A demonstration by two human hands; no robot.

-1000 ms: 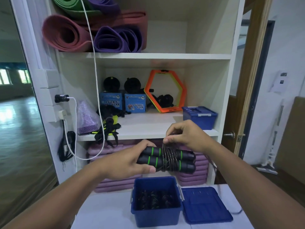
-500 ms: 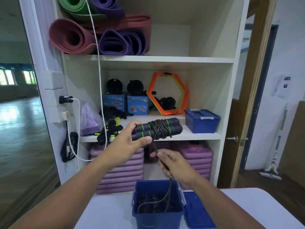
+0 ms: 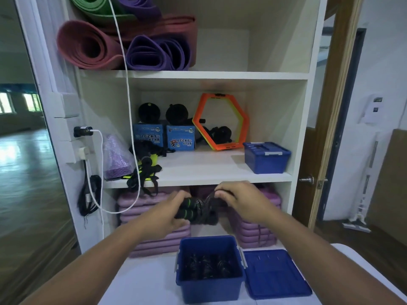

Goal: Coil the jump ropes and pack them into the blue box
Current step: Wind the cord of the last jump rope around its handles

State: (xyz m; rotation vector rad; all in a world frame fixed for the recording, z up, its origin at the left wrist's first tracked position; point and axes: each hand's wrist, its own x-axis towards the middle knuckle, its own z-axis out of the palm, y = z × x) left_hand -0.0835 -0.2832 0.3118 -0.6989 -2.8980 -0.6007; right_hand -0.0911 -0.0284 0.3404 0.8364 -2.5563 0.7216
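Left hand grips black green-banded jump-rope handles; right hand pinches their wound black cord above open blue plastic box.

The jump rope has black handles ringed with bright green and a dark cord. Below it the near blue box holds dark coils flecked with green, and its blue lid lies to the right on the white table. On the white shelves, a dusty pink mat, a purple mat and a green mat sit top left, crossed by a white cable. Lower are blue cartons with dark lettering and white round marks, an orange hexagon edged in yellow, a blue bin with a pale grey latch at the right, and lilac pads at the bottom.
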